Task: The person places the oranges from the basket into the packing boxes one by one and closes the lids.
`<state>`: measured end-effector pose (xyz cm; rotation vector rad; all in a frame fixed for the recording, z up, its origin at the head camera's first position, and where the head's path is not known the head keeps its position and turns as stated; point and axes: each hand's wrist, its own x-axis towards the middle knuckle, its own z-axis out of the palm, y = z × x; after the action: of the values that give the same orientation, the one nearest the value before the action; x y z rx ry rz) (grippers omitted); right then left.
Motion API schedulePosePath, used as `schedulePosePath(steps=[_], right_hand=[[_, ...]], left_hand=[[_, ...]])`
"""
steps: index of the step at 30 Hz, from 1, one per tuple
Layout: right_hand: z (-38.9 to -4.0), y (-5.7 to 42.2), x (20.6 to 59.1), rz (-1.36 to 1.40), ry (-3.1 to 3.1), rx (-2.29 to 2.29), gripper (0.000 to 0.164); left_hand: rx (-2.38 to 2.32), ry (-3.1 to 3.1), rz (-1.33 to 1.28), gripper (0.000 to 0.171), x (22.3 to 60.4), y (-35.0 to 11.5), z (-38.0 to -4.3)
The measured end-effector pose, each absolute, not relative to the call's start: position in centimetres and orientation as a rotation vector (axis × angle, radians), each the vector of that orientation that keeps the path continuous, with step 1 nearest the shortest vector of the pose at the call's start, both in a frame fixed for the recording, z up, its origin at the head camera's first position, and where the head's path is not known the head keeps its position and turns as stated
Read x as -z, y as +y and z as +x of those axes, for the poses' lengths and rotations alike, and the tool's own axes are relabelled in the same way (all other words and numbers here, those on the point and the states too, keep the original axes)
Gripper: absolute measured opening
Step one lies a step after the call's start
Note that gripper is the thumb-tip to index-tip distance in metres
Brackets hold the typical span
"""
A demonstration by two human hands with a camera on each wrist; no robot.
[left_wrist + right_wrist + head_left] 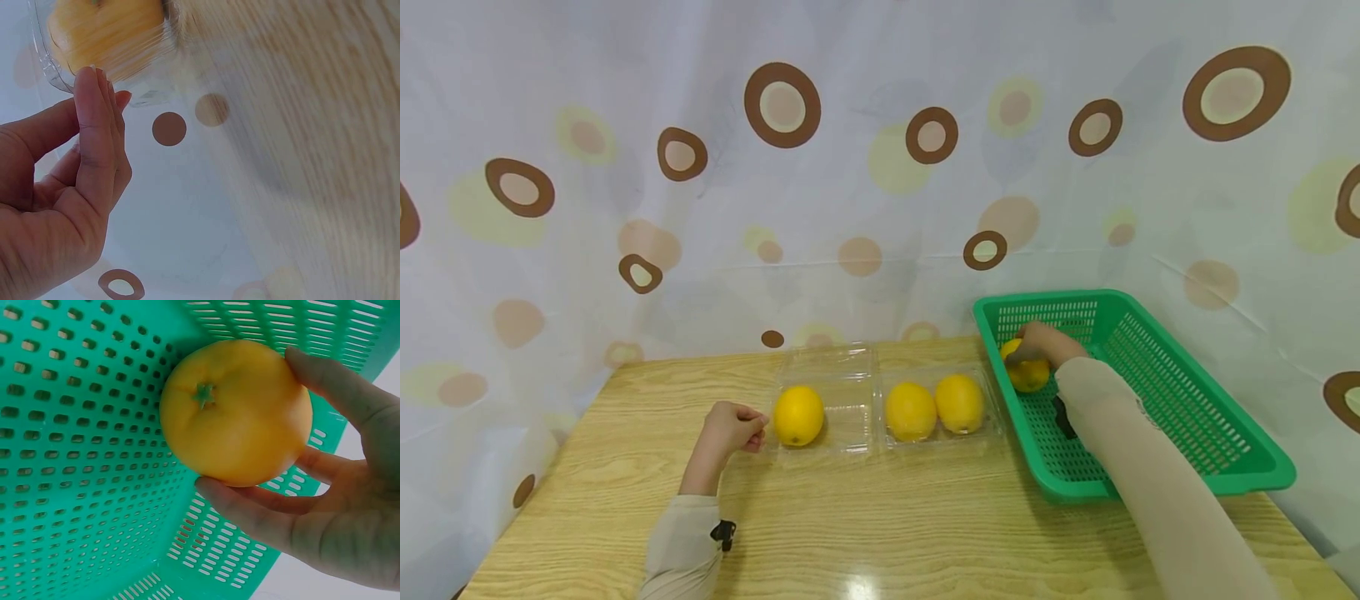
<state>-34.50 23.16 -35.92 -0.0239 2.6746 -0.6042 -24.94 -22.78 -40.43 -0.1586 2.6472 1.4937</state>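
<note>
My right hand [1051,343] reaches into the green plastic basket [1206,379] and grips an orange [237,412], thumb on one side and fingers on the other. A green star-shaped stem end shows on this fruit, which is close to the basket's wall. My left hand [730,429] is at the left edge of an open clear plastic box [850,417], its thumb and fingertips pinching the rim in the left wrist view. One orange [798,415] sits in the left part of that box.
Right of the open box, a second clear box [936,440] contains two oranges [911,412]. The basket stands beside it on the wooden table [850,525]. A patterned white curtain [850,167] hangs behind the table.
</note>
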Motion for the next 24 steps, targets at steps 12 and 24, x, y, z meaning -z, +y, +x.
schedulePosePath(steps=[12,24], right_hand=[[-34.1,23.3,36.2,0.076,2.673,0.641,0.071],[-33.9,24.3,36.4,0.183,2.686,0.740,0.057]], left_hand=[[-1.501,2.638,-0.167,0.018,40.6,-22.8,-24.9],[-1.497,2.649,-0.175,0.017,40.7,-22.9,-25.2]])
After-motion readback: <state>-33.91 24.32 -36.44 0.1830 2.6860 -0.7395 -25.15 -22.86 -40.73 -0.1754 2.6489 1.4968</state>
